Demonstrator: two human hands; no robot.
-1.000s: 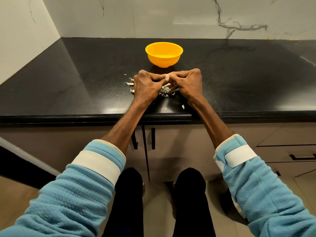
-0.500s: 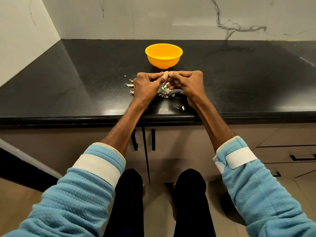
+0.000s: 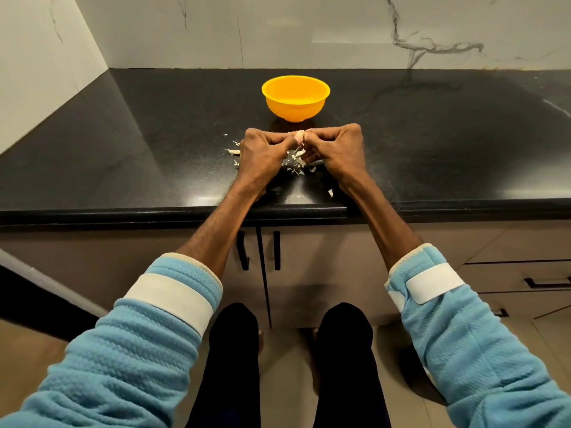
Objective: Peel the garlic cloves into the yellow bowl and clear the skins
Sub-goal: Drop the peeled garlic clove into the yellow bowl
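Pinching one garlic clove [image 3: 299,136] between them at frame centre, the left hand [image 3: 262,156] and right hand [image 3: 335,149] have their fingers curled tightly round it. Loose skins [image 3: 295,163] lie on the black worktop [image 3: 139,149] beneath. Just above stands the yellow bowl [image 3: 295,98].

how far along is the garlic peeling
Partway. Loose skins litter the counter under the hands, so some peeling is done. The left hand and right hand pinch one clove, skin hanging off. Left: drop it in the yellow bowl, whose bottom is hidden, and clear the skins.
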